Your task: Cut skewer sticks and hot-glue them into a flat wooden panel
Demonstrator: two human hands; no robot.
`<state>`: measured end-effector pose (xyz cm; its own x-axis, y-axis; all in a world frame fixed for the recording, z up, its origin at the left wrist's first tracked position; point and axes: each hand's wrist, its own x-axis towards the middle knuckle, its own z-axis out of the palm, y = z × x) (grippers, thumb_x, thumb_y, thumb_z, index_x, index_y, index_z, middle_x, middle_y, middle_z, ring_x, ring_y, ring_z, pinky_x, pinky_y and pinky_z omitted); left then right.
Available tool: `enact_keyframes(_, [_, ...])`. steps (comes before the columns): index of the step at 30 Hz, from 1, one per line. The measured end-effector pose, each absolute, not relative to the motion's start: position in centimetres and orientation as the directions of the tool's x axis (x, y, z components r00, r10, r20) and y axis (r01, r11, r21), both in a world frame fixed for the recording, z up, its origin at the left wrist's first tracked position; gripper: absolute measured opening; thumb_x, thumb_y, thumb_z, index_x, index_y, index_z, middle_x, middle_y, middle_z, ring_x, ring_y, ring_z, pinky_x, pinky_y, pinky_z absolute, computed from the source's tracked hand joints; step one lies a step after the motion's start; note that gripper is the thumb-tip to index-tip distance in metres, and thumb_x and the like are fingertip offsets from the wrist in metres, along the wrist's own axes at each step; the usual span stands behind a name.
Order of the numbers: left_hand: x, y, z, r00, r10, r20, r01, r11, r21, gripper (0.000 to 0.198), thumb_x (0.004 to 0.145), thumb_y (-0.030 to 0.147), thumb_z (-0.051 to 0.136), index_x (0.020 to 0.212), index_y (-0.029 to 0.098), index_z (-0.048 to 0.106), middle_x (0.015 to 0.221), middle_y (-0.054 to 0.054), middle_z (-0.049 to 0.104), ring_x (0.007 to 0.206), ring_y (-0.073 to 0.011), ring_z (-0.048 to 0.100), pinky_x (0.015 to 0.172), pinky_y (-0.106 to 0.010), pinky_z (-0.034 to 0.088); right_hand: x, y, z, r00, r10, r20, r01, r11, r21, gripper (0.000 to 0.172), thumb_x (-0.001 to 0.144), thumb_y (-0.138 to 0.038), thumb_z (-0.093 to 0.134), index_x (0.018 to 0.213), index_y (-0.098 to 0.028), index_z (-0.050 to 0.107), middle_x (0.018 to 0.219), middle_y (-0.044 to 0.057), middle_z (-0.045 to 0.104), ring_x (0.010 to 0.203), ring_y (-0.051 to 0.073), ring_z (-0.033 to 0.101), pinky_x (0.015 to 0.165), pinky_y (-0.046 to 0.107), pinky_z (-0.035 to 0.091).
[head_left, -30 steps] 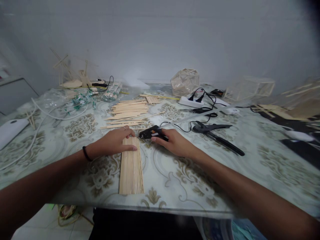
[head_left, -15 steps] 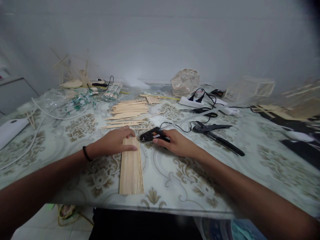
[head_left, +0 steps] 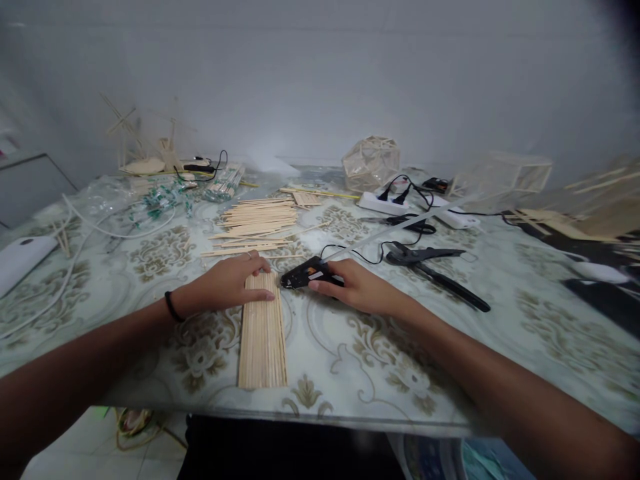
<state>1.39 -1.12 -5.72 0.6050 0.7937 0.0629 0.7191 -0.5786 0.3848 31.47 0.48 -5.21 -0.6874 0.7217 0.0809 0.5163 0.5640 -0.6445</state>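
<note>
A flat panel of wooden sticks [head_left: 263, 340] laid side by side rests near the table's front edge. My left hand [head_left: 233, 281] grips its far end, thumb on top and fingers at the far edge. My right hand [head_left: 353, 287] is closed around a black glue gun [head_left: 305, 272], whose nozzle points left at the panel's far right corner. A long clear glue stick [head_left: 395, 230] runs from the back of the gun up to the right. Beyond my left hand lies a pile of loose wooden sticks [head_left: 260, 217].
Black pliers [head_left: 435, 267] lie right of my right hand, with scissors [head_left: 413, 224] and a white power strip [head_left: 385, 203] behind. Stick frames [head_left: 371, 163] stand along the wall. Plastic wrappers [head_left: 160, 200] and a white device [head_left: 25, 261] are at the left.
My right hand and the glue gun have shifted very slightly right, and the glue stick's far end sits a little higher. My left hand and the panel look unmoved.
</note>
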Motion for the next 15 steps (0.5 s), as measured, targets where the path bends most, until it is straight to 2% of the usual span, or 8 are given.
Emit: enact_keyframes(15, [1.42,-1.25,-5.7,0.597,0.8,0.062,0.723,-0.569,0.392,0.049,0.092,0.059,0.068,0.122,0.021,0.062,0.109,-0.006,0.065,0.101,-0.0241,0.064,0.086,-0.033,0.047,31.67,0.39,-4.95,-0.737,0.674,0.051,0.464,0.559,-0.687,0.048,0.098,-0.055,0.056,0.113,-0.015,0.076,0.082,0.004,0.07,0.069,0.018,0.056,0.063,0.027,0.043])
